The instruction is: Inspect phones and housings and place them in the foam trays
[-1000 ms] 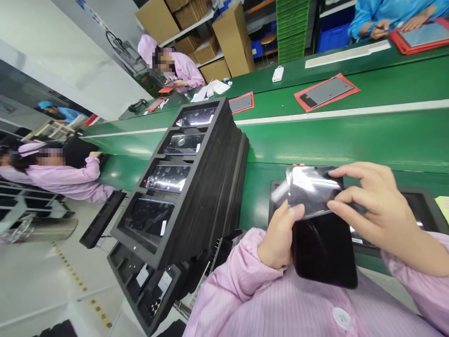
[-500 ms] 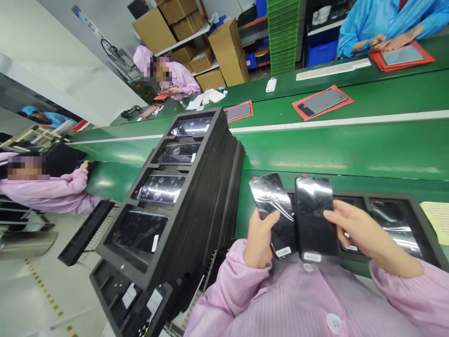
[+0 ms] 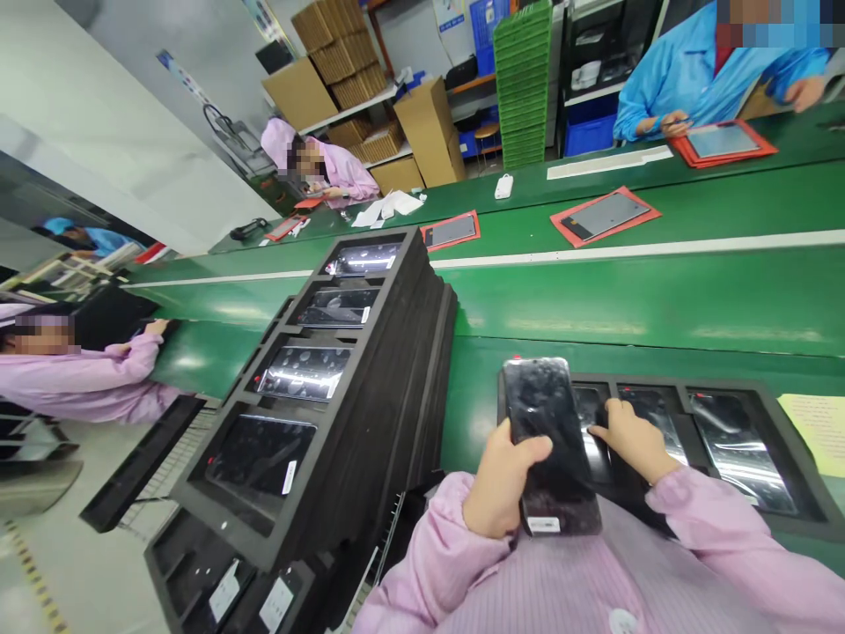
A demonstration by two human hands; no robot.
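Observation:
My left hand [image 3: 505, 475] grips a black phone screen [image 3: 551, 431] with a glossy film, a red tab at its top and a white label at its lower end. My left thumb lies across its face, and it is tilted up in front of my chest. My right hand [image 3: 640, 440] is at the black foam tray [image 3: 679, 386] on the bench, with thumb and fingers at the edge of another phone screen [image 3: 592, 431] in a compartment. The held screen and my hand partly hide that one. Further right, more phone screens [image 3: 739, 449] lie in their own compartments.
To the left stands a tall stack of black foam trays [image 3: 389, 370], its top tray holding several screens. A yellow paper [image 3: 815, 431] lies at the right. Across the green bench [image 3: 647, 299] are red-backed panels [image 3: 604, 216]. Co-workers in pink and a person in blue [image 3: 700, 79] sit around.
My right hand has moved its screen away from beside the left one, down into the tray. My left hand still holds its screen, now more central. The person in blue has separated their hands.

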